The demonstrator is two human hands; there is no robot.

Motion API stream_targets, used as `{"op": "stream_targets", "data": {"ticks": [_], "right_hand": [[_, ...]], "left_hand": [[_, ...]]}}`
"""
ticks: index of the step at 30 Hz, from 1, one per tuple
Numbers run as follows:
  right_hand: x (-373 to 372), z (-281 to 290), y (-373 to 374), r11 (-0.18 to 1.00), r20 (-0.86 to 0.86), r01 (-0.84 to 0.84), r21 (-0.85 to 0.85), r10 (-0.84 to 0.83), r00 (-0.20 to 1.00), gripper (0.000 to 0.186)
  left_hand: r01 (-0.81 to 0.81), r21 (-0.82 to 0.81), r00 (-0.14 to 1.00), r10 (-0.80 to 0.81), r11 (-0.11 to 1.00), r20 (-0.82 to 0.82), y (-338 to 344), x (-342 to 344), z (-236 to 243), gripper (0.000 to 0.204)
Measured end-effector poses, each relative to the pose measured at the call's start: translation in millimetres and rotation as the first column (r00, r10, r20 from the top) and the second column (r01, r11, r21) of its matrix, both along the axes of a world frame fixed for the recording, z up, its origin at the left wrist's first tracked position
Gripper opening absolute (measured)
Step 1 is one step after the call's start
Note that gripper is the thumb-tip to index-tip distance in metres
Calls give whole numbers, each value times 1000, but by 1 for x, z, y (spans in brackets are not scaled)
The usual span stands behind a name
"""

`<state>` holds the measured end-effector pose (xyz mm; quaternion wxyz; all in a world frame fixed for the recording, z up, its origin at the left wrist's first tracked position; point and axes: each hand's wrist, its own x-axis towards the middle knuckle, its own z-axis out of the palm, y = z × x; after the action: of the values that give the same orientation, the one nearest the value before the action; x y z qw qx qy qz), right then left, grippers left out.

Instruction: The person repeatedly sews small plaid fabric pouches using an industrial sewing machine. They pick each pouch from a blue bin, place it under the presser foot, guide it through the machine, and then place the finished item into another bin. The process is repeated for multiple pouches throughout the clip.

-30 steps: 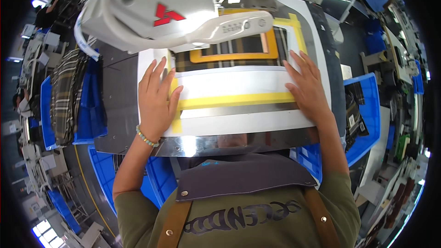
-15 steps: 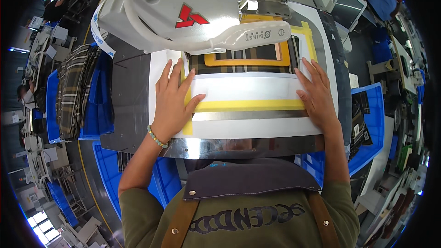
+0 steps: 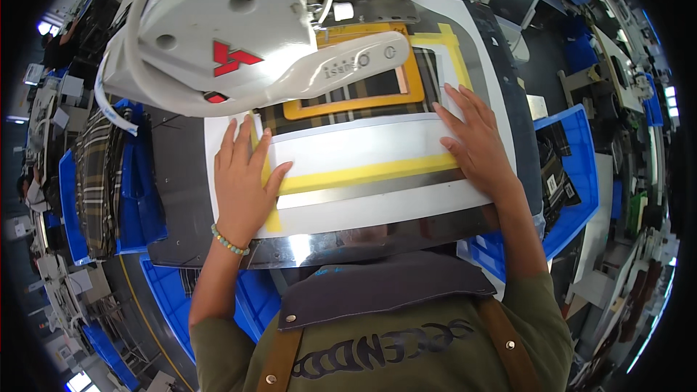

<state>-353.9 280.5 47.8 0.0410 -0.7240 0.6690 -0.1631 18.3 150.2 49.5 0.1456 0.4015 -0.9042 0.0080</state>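
One L hand (image 3: 243, 183) at 9 o'clock & R hand (image 3: 479, 147) at 3 are resting flat, open, gripping nothing, prob. steadying white sheet (image 3: 363, 143) w/ plaid cloth (image 3: 356, 89) at 12.

Red emblem (image 3: 227, 67) on machine (image 3: 192, 14); lettering (image 3: 348, 66) on fixture (image 3: 305, 80), shirt (image 3: 435, 370).

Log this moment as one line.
left hand: open on white sheet, left end | right hand: open on sheet, right end | orange frame: on plaid cloth
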Motion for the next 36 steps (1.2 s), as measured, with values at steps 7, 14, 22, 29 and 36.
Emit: {"op": "stream_targets", "data": {"ticks": [7, 14, 22, 29, 36], "right_hand": [[-3, -6, -1, 999, 45, -9, -51, 11, 999, 45], [-4, -7, -1, 998, 53, -13, -59, 16, 998, 42], [-10, -14, 0, 987, 31, -37, -156, 42, 999, 44], [-73, 16, 26, 709, 223, 354, -610, -275, 935, 26], [-208, -6, 167, 449, 120, 893, 32, -889, 443, 26]], "left_hand": [[28, 54, 999, -26, 998, -43, -3, 7, -9, 54], [47, 61, 997, -43, 997, -71, -3, 7, -8, 50], [67, 85, 995, -61, 994, -76, -6, 5, -9, 49], [77, 67, 979, -62, 995, -193, -5, 15, -14, 43], [111, 87, 965, -86, 990, -249, -4, 9, -8, 38]]}}
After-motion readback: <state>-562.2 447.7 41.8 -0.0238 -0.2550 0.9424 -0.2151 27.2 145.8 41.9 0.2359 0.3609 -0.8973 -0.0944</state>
